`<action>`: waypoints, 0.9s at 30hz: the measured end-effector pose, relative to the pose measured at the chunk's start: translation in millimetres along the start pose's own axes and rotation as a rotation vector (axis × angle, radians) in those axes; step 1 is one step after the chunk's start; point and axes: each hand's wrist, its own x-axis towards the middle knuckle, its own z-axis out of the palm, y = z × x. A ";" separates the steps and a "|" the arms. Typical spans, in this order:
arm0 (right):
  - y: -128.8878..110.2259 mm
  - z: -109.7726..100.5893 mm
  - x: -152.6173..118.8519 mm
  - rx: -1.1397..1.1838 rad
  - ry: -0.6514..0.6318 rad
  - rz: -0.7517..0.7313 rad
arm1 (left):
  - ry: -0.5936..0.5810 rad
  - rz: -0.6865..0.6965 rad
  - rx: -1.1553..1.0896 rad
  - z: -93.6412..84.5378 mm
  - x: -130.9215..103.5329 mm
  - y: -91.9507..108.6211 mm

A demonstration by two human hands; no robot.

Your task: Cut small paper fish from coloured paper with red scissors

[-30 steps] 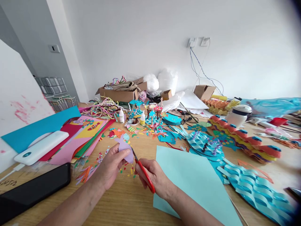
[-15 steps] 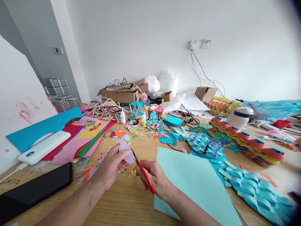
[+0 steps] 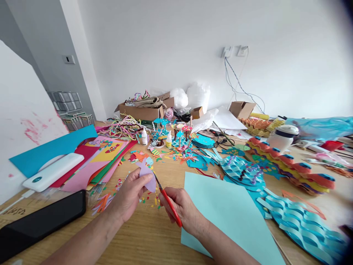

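Between thumb and fingers, my left hand [image 3: 135, 191] pinches a piece of purple paper [image 3: 149, 181] with a pointed, fish-like outline. My right hand [image 3: 179, 208] grips red-handled scissors [image 3: 171, 207], whose dark blades lie against the right edge of that paper. Whether the blades are apart is too small to tell. Under the hands, tiny coloured paper scraps [image 3: 149, 198] are strewn on the wooden table. A light blue paper sheet [image 3: 220, 209] lies beside and partly beneath my right forearm.
On the left are a black phone [image 3: 44, 224], a white power bank [image 3: 53, 172] and stacked coloured paper [image 3: 107, 158]. Glue bottles [image 3: 168, 140] and paper fish stand ahead. To the right lie woven blue paper pieces [image 3: 300, 224] and a painted egg-carton strip [image 3: 292, 165]. A cardboard box [image 3: 140, 111] stands behind.
The hands, purple paper and scissors keep almost the same pose. The view has shifted very slightly, so the surroundings sit a little further right.
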 end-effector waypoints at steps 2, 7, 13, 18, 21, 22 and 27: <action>-0.9 -0.1 -0.1 -0.002 -0.004 -0.001 | -0.006 0.000 -0.003 0.1 -0.4 0.3; -3.3 -1.2 -0.4 -0.005 -0.009 0.001 | -0.044 -0.015 0.007 0.1 -1.3 0.4; -2.4 -1.9 -0.4 -0.011 -0.010 -0.005 | -0.066 -0.021 0.014 0.0 -0.2 -0.3; 0.9 -1.7 0.5 -0.027 -0.003 -0.014 | -0.061 -0.029 0.001 -0.1 1.0 -0.4; 1.8 -1.3 0.6 -0.041 0.000 -0.024 | -0.055 -0.025 0.009 -1.0 1.3 -0.4; 1.8 -1.1 0.6 -0.046 0.000 -0.027 | -0.052 -0.023 0.014 -1.4 1.3 -0.4; 1.3 0.2 0.8 -0.060 0.017 -0.021 | -0.040 -0.021 0.032 -4.0 1.0 -0.2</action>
